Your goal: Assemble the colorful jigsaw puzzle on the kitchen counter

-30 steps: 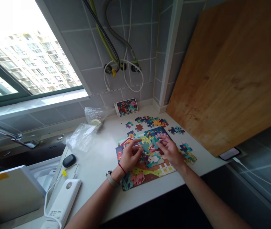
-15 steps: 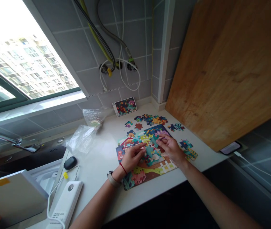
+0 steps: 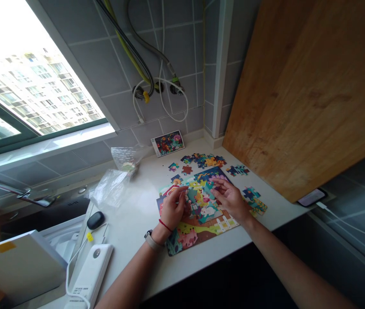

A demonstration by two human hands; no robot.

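On the white countertop (image 3: 131,223), a flat, brightly coloured animal-scene jigsaw (image 3: 207,212) beneath two hands.
The right hand (image 3: 230,199) pinches a teal jigsaw piece (image 3: 208,189); the left hand (image 3: 172,210) curls nearby – whether gripping anything, I cannot tell. The white oblong plastic power bank (image 3: 96,272) bears dark print – too small to read.

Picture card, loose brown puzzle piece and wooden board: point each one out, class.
Picture card (image 3: 168,143): head view, middle of its printed face.
Loose brown puzzle piece (image 3: 187,170): head view, middle of its top.
Wooden board (image 3: 307,103): head view, its broad face.
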